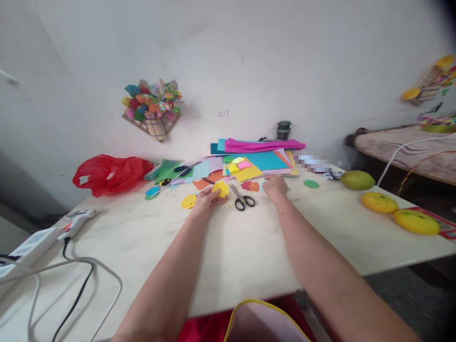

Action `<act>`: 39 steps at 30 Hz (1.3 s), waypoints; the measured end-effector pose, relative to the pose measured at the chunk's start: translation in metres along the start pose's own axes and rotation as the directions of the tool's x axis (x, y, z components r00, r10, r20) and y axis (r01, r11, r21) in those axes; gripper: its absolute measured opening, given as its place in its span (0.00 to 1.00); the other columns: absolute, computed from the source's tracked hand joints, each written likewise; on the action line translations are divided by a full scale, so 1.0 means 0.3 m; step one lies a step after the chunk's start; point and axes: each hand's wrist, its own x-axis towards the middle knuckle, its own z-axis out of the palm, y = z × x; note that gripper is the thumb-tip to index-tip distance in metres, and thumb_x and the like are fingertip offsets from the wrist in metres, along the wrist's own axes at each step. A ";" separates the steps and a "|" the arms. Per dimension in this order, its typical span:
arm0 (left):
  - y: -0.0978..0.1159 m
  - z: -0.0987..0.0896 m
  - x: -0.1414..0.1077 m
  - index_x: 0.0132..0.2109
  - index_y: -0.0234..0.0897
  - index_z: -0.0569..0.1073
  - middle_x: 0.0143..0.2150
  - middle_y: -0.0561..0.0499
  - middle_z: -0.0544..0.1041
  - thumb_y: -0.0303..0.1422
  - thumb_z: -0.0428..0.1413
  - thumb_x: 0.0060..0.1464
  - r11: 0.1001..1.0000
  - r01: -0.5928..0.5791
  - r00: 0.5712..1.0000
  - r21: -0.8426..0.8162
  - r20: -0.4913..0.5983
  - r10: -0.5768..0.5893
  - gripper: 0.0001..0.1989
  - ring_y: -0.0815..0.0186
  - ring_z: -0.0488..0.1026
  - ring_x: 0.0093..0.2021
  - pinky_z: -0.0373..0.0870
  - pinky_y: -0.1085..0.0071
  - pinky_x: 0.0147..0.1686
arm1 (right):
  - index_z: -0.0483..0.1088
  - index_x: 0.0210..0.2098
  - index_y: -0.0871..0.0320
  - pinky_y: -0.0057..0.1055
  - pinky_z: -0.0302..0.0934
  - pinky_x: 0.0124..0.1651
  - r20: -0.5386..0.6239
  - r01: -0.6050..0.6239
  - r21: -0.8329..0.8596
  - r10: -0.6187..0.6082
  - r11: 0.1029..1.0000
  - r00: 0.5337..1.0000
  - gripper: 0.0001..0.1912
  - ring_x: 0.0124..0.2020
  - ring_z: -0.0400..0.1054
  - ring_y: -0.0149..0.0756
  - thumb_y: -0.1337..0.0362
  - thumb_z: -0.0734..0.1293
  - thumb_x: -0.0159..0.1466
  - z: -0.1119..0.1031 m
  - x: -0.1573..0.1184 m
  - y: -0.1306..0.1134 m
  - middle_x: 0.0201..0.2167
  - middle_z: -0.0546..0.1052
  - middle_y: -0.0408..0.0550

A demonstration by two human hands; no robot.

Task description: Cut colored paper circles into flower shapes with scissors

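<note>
Pinched in my left hand [207, 201] is a yellow paper flower cutout [221, 189]. Another yellow paper cutout [188, 202] lies on the table just left of that hand. My right hand [276, 188] is lowered to the tabletop, its fingers closed at the edge of a small light-blue paper piece [264, 185], which they partly hide. Between the hands lie scissors [241, 198] with black handles, blades pointing away from me. Red-orange paper flower cutouts [250, 186] rest just left of my right hand.
Coloured paper sheets [270, 162] are stacked along the wall, with a second pair of scissors [183, 169] at left. A red plastic bag [110, 175] sits back left. A power strip [35, 244] with cables is near left. Mango-like fruits [379, 202] line the right edge.
</note>
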 end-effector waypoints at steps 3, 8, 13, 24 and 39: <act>0.000 0.001 0.001 0.35 0.30 0.73 0.32 0.44 0.79 0.27 0.63 0.44 1.000 -0.014 0.999 -0.012 -0.036 0.014 0.10 0.61 0.78 0.32 0.76 0.69 0.32 | 0.75 0.42 0.61 0.37 0.58 0.47 -0.061 0.067 -0.087 -0.072 0.994 0.996 0.15 0.49 0.66 0.46 0.67 0.61 0.58 -0.031 -0.023 -0.058 0.44 0.74 0.59; -0.002 0.000 0.007 0.35 0.30 0.73 0.33 0.44 0.79 0.27 0.63 0.43 0.997 -0.062 0.995 -0.041 -0.086 0.058 0.10 0.62 0.78 0.33 0.76 0.70 0.32 | 0.76 0.38 0.55 0.32 0.60 0.40 0.222 0.266 -0.027 -0.253 0.964 0.942 0.12 0.44 0.70 0.44 0.60 0.63 0.57 -0.091 -0.090 -0.175 0.41 0.77 0.53; -0.003 -0.001 0.009 0.35 0.30 0.73 0.33 0.44 0.78 0.27 0.61 0.45 0.997 -0.073 0.988 -0.029 -0.137 0.068 0.08 0.60 0.77 0.37 0.75 0.69 0.35 | 0.74 0.41 0.61 0.37 0.61 0.42 0.455 0.421 -0.132 -0.322 0.897 0.830 0.18 0.45 0.70 0.51 0.65 0.69 0.50 -0.084 -0.176 -0.255 0.42 0.76 0.61; -0.002 0.000 0.008 0.35 0.32 0.71 0.35 0.45 0.78 0.29 0.63 0.44 0.992 -0.085 0.988 -0.089 -0.137 0.072 0.10 0.60 0.78 0.36 0.75 0.68 0.35 | 0.74 0.41 0.57 0.32 0.62 0.37 0.405 0.266 0.082 -0.276 0.960 0.872 0.20 0.43 0.72 0.46 0.70 0.69 0.48 -0.082 -0.135 -0.228 0.41 0.78 0.55; 0.013 0.023 -0.015 0.35 0.30 0.73 0.34 0.44 0.78 0.27 0.62 0.45 0.995 -0.037 0.997 -0.092 -0.075 0.030 0.09 0.61 0.77 0.35 0.76 0.68 0.34 | 0.74 0.34 0.61 0.23 0.56 0.19 0.402 -0.186 0.818 -0.308 0.544 0.862 0.16 0.16 0.61 0.25 0.64 0.75 0.45 -0.055 -0.131 -0.238 0.16 0.70 0.39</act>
